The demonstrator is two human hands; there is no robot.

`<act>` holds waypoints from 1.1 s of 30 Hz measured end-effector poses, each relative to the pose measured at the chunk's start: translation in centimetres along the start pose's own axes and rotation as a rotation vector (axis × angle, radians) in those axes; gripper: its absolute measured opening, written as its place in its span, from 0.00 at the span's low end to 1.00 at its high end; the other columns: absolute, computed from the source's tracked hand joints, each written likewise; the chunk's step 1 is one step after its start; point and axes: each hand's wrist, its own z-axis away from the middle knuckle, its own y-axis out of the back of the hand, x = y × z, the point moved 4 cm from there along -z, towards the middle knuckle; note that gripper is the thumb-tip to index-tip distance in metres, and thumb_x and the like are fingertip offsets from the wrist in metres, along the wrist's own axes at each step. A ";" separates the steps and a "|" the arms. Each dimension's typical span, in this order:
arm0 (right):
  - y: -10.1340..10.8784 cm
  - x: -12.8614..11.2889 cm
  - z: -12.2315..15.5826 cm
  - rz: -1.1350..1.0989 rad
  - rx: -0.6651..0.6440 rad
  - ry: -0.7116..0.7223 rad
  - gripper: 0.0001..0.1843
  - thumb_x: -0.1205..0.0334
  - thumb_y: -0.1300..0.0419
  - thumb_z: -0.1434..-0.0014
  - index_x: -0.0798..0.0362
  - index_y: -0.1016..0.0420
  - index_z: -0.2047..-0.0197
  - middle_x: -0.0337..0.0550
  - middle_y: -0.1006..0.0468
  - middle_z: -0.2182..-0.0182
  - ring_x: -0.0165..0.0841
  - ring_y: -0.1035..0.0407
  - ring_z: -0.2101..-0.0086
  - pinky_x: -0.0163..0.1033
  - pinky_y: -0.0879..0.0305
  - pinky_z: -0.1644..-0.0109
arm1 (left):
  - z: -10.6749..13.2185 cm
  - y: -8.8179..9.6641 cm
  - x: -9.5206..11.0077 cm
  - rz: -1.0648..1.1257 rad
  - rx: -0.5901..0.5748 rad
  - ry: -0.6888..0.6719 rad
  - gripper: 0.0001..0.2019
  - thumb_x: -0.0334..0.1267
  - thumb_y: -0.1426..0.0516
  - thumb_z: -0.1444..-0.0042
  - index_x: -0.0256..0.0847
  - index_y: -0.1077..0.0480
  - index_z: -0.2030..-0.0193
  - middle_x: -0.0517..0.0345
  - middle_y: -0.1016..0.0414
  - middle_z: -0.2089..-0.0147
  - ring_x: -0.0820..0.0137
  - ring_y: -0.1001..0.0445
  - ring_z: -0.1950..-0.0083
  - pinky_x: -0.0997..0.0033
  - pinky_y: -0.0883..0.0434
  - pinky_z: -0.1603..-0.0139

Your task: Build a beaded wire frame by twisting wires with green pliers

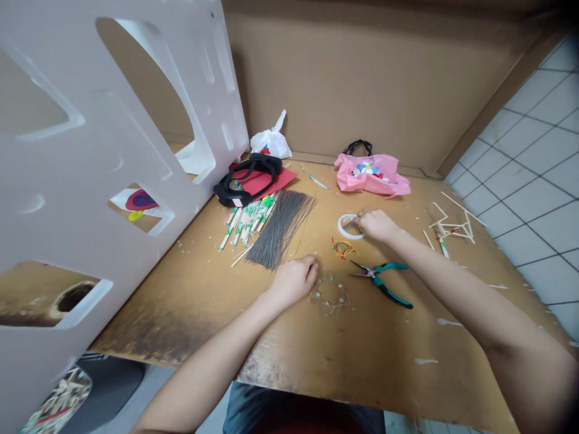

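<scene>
My left hand [294, 279] rests closed on the wooden table [217, 313], fingers curled beside a bent wire shape [329, 296] and next to a bundle of thin grey wires [281, 228]. Whether it pinches the wire is hidden. My right hand [375, 224] reaches further back and has its fingers closed on a white roll of tape [346, 226]. Between my hands lie coloured rubber bands [342, 248] and green-handled pliers [383, 281].
A white foam panel with cut-outs [90, 150] stands at the left. Chopsticks in wrappers [248, 218], a black strap on red paper [253, 178], a white bag [271, 142], a pink bag [371, 175] and a stick frame [452, 228] lie around. Tiled floor is at the right.
</scene>
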 end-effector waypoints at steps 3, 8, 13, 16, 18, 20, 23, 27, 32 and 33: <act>-0.8 -0.4 -1.2 0.025 -0.034 0.052 0.13 0.70 0.50 0.38 0.61 0.24 0.62 0.57 0.22 0.64 0.38 0.29 0.62 0.39 0.45 0.63 | -0.2 0.1 -0.6 -0.002 0.026 0.016 0.15 0.40 0.58 0.35 0.42 0.32 0.61 0.52 0.22 0.64 0.65 0.23 0.63 0.71 0.34 0.65; -0.7 -0.5 -1.3 0.071 -0.057 0.115 0.14 0.73 0.51 0.38 0.64 0.24 0.62 0.60 0.22 0.64 0.39 0.30 0.62 0.40 0.45 0.62 | -0.5 0.1 -1.2 0.010 0.030 0.032 0.15 0.41 0.59 0.35 0.42 0.33 0.60 0.52 0.22 0.64 0.65 0.23 0.63 0.71 0.35 0.65; -0.2 -0.4 -1.0 0.105 -0.071 0.173 0.13 0.72 0.52 0.37 0.63 0.25 0.60 0.59 0.22 0.62 0.37 0.30 0.61 0.39 0.45 0.61 | -0.6 -0.1 -1.2 0.032 0.027 0.024 0.15 0.41 0.59 0.35 0.42 0.33 0.61 0.53 0.23 0.64 0.66 0.24 0.63 0.72 0.37 0.65; -0.3 -0.1 -1.1 0.121 -0.084 0.192 0.13 0.71 0.51 0.37 0.63 0.25 0.60 0.59 0.22 0.62 0.38 0.29 0.60 0.39 0.43 0.61 | -0.7 -0.2 -1.2 0.038 0.025 0.021 0.14 0.41 0.58 0.36 0.41 0.32 0.61 0.53 0.22 0.63 0.66 0.24 0.62 0.72 0.37 0.65; -0.5 0.1 -1.2 0.132 -0.086 0.189 0.13 0.71 0.51 0.37 0.63 0.26 0.60 0.59 0.23 0.62 0.38 0.29 0.60 0.39 0.42 0.61 | -0.8 -0.3 -1.2 0.037 0.026 0.016 0.14 0.40 0.58 0.36 0.41 0.32 0.61 0.53 0.22 0.63 0.66 0.24 0.61 0.72 0.36 0.64; -0.8 0.2 -1.4 0.141 -0.089 0.182 0.13 0.72 0.51 0.37 0.63 0.26 0.60 0.58 0.23 0.62 0.38 0.29 0.60 0.39 0.41 0.61 | -0.8 -0.4 -1.2 0.034 0.024 0.013 0.14 0.41 0.57 0.36 0.42 0.32 0.61 0.53 0.22 0.62 0.65 0.24 0.61 0.71 0.37 0.65; -1.4 0.1 -1.6 0.151 -0.103 0.176 0.11 0.68 0.49 0.36 0.61 0.26 0.60 0.52 0.23 0.62 0.35 0.29 0.60 0.40 0.38 0.58 | -0.9 -0.6 -1.2 0.029 0.019 0.007 0.14 0.41 0.57 0.36 0.42 0.33 0.61 0.54 0.22 0.62 0.65 0.23 0.61 0.71 0.37 0.65; -2.0 0.3 -1.9 0.144 -0.110 0.171 0.11 0.62 0.48 0.36 0.59 0.27 0.57 0.46 0.23 0.61 0.34 0.30 0.60 0.43 0.37 0.55 | -0.8 -0.7 -1.1 0.027 0.019 -0.013 0.13 0.40 0.57 0.36 0.42 0.33 0.63 0.54 0.22 0.63 0.65 0.23 0.61 0.72 0.38 0.66; -2.4 0.4 -1.9 0.087 -0.098 0.192 0.16 0.69 0.53 0.35 0.59 0.30 0.49 0.57 0.24 0.59 0.37 0.30 0.58 0.39 0.40 0.57 | -0.8 -0.6 -1.1 0.031 0.020 -0.025 0.13 0.41 0.56 0.36 0.42 0.33 0.63 0.55 0.22 0.64 0.66 0.23 0.62 0.72 0.38 0.66; -2.4 0.4 -1.9 0.076 -0.099 0.193 0.17 0.69 0.53 0.35 0.58 0.31 0.48 0.56 0.24 0.59 0.37 0.30 0.57 0.39 0.40 0.57 | -0.8 -0.6 -1.0 0.032 0.021 -0.026 0.13 0.41 0.56 0.36 0.42 0.33 0.63 0.55 0.22 0.64 0.66 0.23 0.62 0.72 0.37 0.66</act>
